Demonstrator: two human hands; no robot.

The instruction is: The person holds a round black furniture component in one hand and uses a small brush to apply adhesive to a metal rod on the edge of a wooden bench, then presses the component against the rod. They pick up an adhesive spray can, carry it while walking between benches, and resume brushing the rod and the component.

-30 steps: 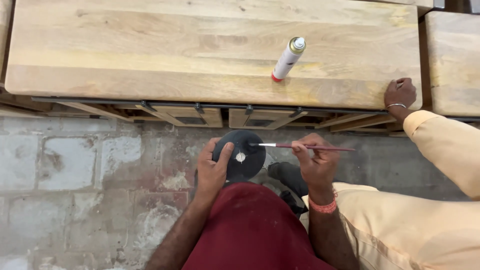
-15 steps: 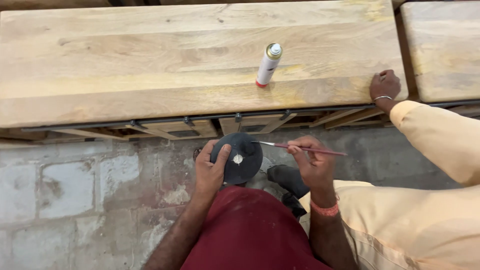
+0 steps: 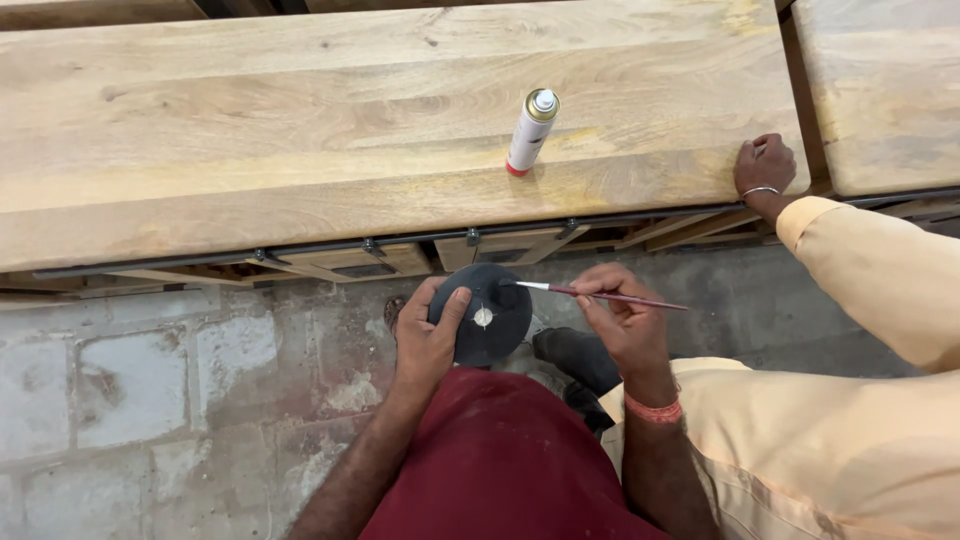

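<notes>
While the left hand [image 3: 428,335] cups a dark round disc [image 3: 482,312] over the lap, thumb across its face to keep it flat and steady, the right hand [image 3: 625,320] pinches a thin brush [image 3: 600,294] between fingertips, its tip at the disc's edge near a pale dab. Beyond, a spray can [image 3: 530,132] stands upright on the wooden top [image 3: 300,130], where another person's hand [image 3: 764,164] rests at the edge.

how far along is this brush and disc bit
Done: a small pale dab sits at the centre of the dark round disc. In hand: the left hand holds the disc, and the right hand holds a thin brush with its tip at the disc's upper edge. Left: the wooden tabletop shows no fresh marks, and the spray can stands untouched.
</notes>
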